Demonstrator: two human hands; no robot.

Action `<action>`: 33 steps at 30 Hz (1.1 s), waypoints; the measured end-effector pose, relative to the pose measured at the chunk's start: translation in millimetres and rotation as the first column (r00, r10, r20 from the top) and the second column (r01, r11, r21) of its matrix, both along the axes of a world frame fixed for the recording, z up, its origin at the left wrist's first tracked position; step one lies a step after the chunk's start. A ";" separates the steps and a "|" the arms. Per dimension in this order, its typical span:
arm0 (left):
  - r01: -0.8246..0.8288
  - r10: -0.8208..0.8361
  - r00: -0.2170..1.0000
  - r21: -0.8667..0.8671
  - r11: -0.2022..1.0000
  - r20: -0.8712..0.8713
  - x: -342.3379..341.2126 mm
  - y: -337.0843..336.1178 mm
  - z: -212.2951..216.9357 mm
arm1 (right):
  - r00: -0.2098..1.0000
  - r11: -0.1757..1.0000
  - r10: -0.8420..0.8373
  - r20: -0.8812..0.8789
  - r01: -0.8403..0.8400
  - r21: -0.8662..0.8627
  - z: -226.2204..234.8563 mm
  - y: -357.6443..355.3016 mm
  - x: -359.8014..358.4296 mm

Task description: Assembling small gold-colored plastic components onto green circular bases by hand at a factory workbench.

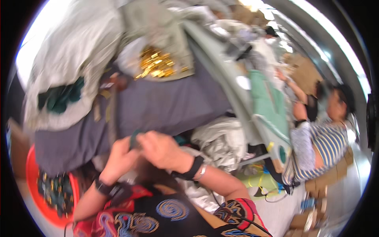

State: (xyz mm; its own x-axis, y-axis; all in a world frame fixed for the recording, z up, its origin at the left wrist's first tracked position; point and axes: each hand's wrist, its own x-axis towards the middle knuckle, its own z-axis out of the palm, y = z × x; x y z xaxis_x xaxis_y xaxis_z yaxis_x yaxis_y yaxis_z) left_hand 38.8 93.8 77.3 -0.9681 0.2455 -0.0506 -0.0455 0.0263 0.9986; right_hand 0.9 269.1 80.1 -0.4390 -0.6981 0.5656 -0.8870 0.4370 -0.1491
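Note:
My left hand (121, 157) and my right hand (164, 151) meet in front of me, at the near edge of a table covered with a dark grey-purple cloth (169, 104). Fingers of both are closed on a small dark green piece (135, 139), blurred and partly hidden, so its kind does not show. Beyond them a pale sack (75, 43) lies with dark green pieces (61, 96) in its mouth. Right of it, another pale bag (183, 47) opens on shiny gold pieces (156, 64).
A red tub (31, 173) at the lower left holds many dark green pieces with gold bits. A crumpled whitish sack (221, 138) lies right of my hands. People sit at the right, one in a striped top (325, 144), by a green-topped table (268, 102). Cardboard boxes (302, 221) stand at the lower right.

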 end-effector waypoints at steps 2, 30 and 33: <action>0.039 -0.064 0.984 0.145 0.989 0.166 2.4 -2.5 -4.2 | 0.998 0.997 0.051 -0.024 -0.049 0.059 2.8 8.8 6.3; -0.657 0.216 0.526 -0.232 0.717 -0.823 4.1 9.9 5.1 | 0.776 0.772 0.015 0.631 0.392 -0.500 -19.5 -59.6 10.6; -0.563 0.286 0.612 -0.152 0.813 -0.738 -17.9 4.3 1.6 | 0.796 0.812 -0.003 0.605 0.355 -0.463 -10.7 -47.5 -1.9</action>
State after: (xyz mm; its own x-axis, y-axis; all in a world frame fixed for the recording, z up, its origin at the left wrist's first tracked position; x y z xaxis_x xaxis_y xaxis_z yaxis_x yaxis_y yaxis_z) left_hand 20.9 98.0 78.9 -0.7586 -0.1026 0.6434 0.5126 0.5156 0.6866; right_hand -1.0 221.6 69.4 -0.8746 -0.2356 0.4237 -0.4778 0.2702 -0.8359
